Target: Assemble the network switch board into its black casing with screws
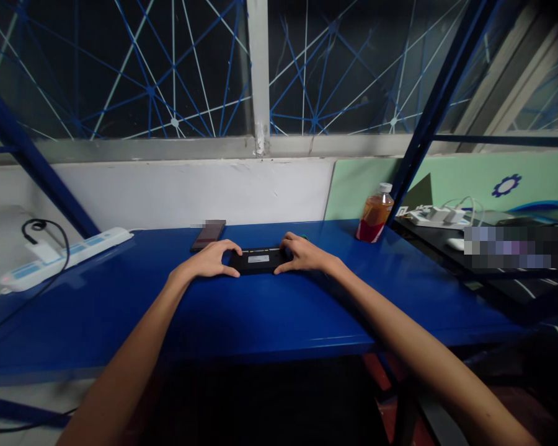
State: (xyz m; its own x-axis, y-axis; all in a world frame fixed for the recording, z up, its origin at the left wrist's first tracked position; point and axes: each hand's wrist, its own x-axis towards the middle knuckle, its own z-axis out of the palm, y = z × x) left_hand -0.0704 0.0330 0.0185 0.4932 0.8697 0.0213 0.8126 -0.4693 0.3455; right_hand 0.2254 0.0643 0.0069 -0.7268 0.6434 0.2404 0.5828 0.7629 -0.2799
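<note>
A flat black box-shaped device (258,267) with a pale label on its face lies at the middle of the blue table (270,316). My left hand (210,259) grips its left end, thumb at the near edge and fingers at the far edge. At the other end, my right hand (302,255) holds it the same way. Small yellow marks run along the far edge of the device. What kind of device it is, I cannot make out. Just behind my left hand lies a dark phone-like slab (209,233). A bit of green shows behind my right hand.
A white power strip (86,251) with a plugged-in adapter and black cable lies at the left. A bottle of reddish drink (375,214) stands at the back right, near a blue frame post (428,136). Farther right, a black surface carries another power strip (439,217) and cables.
</note>
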